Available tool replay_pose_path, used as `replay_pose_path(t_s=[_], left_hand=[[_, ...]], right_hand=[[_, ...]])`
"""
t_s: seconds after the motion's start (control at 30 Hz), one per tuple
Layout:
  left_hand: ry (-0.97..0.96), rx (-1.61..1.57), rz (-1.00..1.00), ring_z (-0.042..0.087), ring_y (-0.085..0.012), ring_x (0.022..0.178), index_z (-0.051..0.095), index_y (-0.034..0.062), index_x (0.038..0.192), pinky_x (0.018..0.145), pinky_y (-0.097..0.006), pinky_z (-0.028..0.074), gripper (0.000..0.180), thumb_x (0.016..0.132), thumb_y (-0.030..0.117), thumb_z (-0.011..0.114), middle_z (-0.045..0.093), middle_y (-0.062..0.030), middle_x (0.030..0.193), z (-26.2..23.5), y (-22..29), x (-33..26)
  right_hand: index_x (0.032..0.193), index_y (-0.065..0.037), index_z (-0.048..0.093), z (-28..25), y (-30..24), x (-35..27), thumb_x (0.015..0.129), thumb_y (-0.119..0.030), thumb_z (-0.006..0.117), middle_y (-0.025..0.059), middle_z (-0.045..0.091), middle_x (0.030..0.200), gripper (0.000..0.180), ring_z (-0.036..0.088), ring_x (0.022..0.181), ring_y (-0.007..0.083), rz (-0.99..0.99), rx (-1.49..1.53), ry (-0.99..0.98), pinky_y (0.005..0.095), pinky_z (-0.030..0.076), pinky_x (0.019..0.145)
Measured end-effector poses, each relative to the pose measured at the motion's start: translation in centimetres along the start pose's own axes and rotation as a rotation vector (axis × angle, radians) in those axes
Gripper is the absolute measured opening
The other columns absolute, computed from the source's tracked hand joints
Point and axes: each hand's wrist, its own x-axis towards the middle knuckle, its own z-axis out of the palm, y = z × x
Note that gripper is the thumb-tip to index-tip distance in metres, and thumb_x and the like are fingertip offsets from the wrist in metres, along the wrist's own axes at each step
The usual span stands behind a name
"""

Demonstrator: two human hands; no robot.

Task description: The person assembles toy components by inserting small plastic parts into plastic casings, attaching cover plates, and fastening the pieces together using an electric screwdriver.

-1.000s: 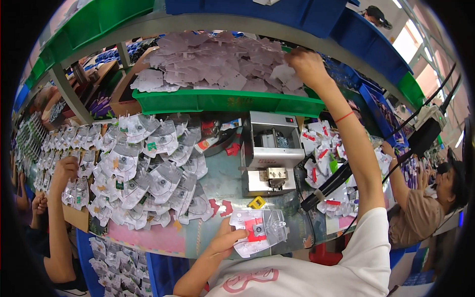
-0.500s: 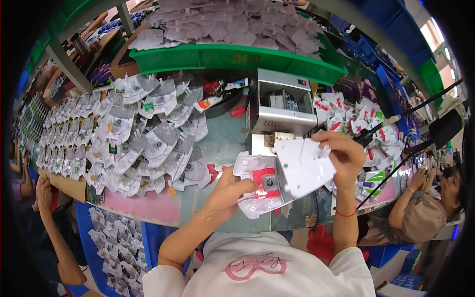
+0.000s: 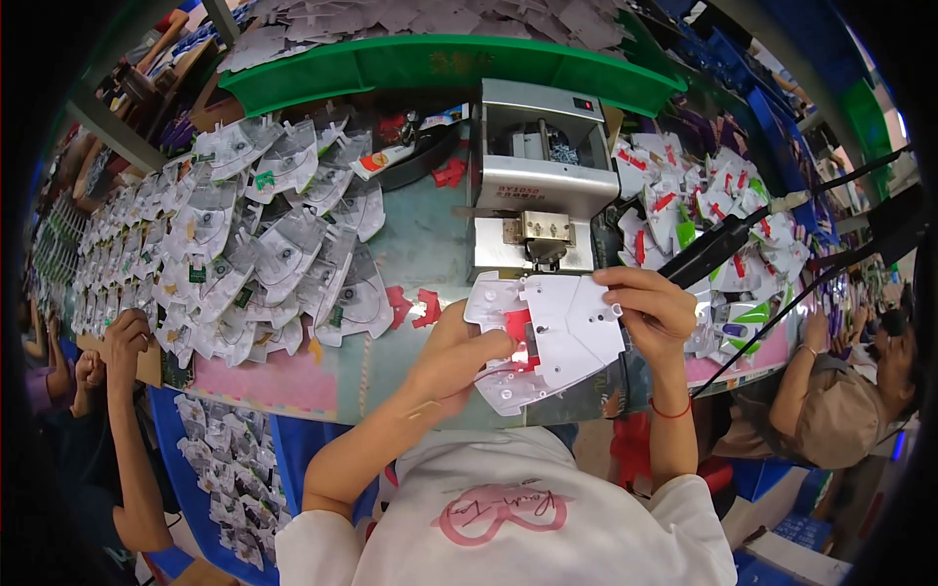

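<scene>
The surface (image 3: 415, 239) spans the view, with a green bin (image 3: 391, 66) of pale plates (image 3: 440, 18) along its far side. Clear housings (image 3: 278, 259) heap up at left; a metal machine (image 3: 547, 181) stands near the middle. In front of it, by the surface's near edge, a white plate (image 3: 576, 337) overlaps one housing (image 3: 508, 393). The left hand (image 3: 451, 361) grips that housing, the right hand (image 3: 657, 313) pinches the plate's upper right corner, and a red piece (image 3: 518, 324) shows beside the left thumb.
</scene>
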Motion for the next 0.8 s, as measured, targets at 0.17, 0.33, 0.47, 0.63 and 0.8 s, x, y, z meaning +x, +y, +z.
replay_pose_path(t_s=[0.17, 0.33, 0.47, 0.63, 0.8], left_hand=[[-0.028, 0.070, 0.014, 0.058, -0.0149, 0.082, 0.050, -0.0039, 0.106, 0.072, -0.030, 0.048, 0.036, 0.070, -0.004, 0.050, 0.059, -0.0092, 0.094, 0.2, -0.1, 0.2], [-0.050, 0.083, 0.040, 0.057, -0.0134, 0.082, 0.049, -0.0041, 0.106, 0.073, -0.029, 0.048, 0.036, 0.070, -0.005, 0.049, 0.058, -0.0081, 0.094, 0.8, 0.5, -0.1], [-0.117, 0.063, 0.079, 0.055, -0.0114, 0.082, 0.048, -0.0038, 0.106, 0.072, -0.027, 0.047, 0.036, 0.070, -0.004, 0.049, 0.057, -0.0066, 0.094, 1.4, 0.8, -0.3], [-0.105, 0.086, 0.078, 0.052, -0.0083, 0.075, 0.050, -0.0038, 0.102, 0.066, -0.023, 0.045, 0.032, 0.071, -0.002, 0.050, 0.057, -0.0045, 0.087, 1.4, 0.6, -0.1], [-0.149, 0.115, 0.089, 0.049, -0.0068, 0.069, 0.052, -0.0048, 0.098, 0.060, -0.023, 0.043, 0.028, 0.070, 0.000, 0.050, 0.056, -0.0027, 0.080, 1.1, 0.5, 0.1]], right_hand=[[0.087, -0.001, 0.063, -0.2, -1.1, 0.5, 0.068, 0.011, 0.055, 0.0143, 0.063, 0.092, 0.024, 0.063, 0.081, 0.0259, 0.080, -0.198, 0.067, 0.0265, 0.050, 0.068], [0.090, -0.004, 0.064, -1.4, -4.3, 1.1, 0.064, 0.007, 0.059, 0.0110, 0.061, 0.094, 0.029, 0.058, 0.072, 0.0207, 0.084, -0.277, -0.114, 0.0265, 0.046, 0.058], [0.088, -0.005, 0.065, -1.3, -5.0, 0.9, 0.058, 0.006, 0.060, 0.0083, 0.058, 0.087, 0.033, 0.053, 0.068, 0.0194, 0.067, -0.439, -0.249, 0.0265, 0.044, 0.055], [0.085, -0.005, 0.066, -1.0, -4.8, 0.5, 0.056, 0.007, 0.060, 0.0082, 0.059, 0.083, 0.032, 0.054, 0.066, 0.0190, 0.139, -0.400, -0.165, 0.0251, 0.044, 0.055], [0.082, -0.003, 0.066, -1.3, -4.3, 0.2, 0.054, 0.005, 0.060, 0.0095, 0.060, 0.081, 0.030, 0.054, 0.065, 0.0204, 0.060, -0.371, -0.163, 0.0261, 0.044, 0.055]])
